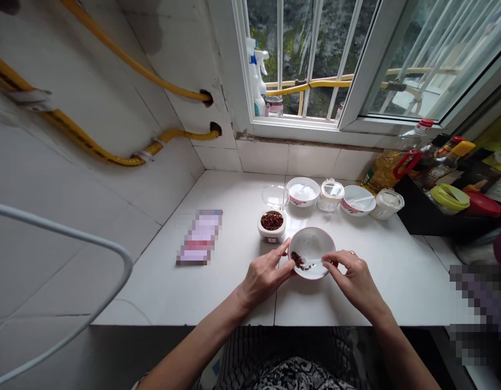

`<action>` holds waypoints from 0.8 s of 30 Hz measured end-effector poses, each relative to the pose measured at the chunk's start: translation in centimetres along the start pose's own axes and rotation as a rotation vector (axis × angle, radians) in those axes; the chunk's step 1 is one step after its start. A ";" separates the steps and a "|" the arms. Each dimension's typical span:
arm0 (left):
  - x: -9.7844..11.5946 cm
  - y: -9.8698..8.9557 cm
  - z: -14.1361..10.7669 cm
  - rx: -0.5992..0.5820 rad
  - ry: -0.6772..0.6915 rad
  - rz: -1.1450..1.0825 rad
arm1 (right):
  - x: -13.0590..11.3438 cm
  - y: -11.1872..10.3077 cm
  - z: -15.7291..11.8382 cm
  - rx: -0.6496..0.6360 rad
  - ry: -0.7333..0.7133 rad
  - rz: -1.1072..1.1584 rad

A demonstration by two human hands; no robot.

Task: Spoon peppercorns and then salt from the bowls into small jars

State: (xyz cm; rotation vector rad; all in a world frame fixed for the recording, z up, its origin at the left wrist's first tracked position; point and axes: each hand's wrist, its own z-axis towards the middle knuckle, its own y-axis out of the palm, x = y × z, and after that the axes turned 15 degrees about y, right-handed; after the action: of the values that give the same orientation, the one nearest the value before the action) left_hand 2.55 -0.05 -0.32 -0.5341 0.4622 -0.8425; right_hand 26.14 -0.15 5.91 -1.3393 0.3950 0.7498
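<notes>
A white bowl (313, 241) with a pink rim is tilted towards me near the counter's front. Dark red peppercorns (298, 261) lie in its lower left part. With thumb and fingers, my left hand (267, 273) grips the bowl's left rim. My right hand (350, 273) pinches what looks like a small white spoon (315, 262) at the bowl's right side; the fingers partly cover it. Just behind my left hand, a small white jar (271, 234) full of the same peppercorns stands with its clear lid (275, 196) flipped up.
Along the back stand a flowered bowl (303, 202) of white grains, a lidded jar (332, 195), another flowered bowl (357, 208) with a white spoon, and a second lidded jar (387, 205). An oil bottle (391, 160) and a dark rack (423, 208) are right. A phone (200, 237) lies left.
</notes>
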 end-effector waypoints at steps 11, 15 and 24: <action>0.0 0.0 -0.1 0.009 -0.009 0.000 | -0.3 0.1 0.0 0.137 0.086 0.137; 0.0 0.0 -0.2 -0.008 -0.015 0.003 | 0.2 0.6 0.2 0.119 0.095 0.130; 0.0 -0.2 -0.1 -0.006 -0.018 -0.015 | 0.5 1.3 0.2 0.088 0.265 0.316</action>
State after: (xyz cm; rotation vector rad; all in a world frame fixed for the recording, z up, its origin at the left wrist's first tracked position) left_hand 2.38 -0.18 -0.26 -0.5509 0.4445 -0.8497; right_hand 25.56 0.19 4.68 -1.3114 0.8566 0.8048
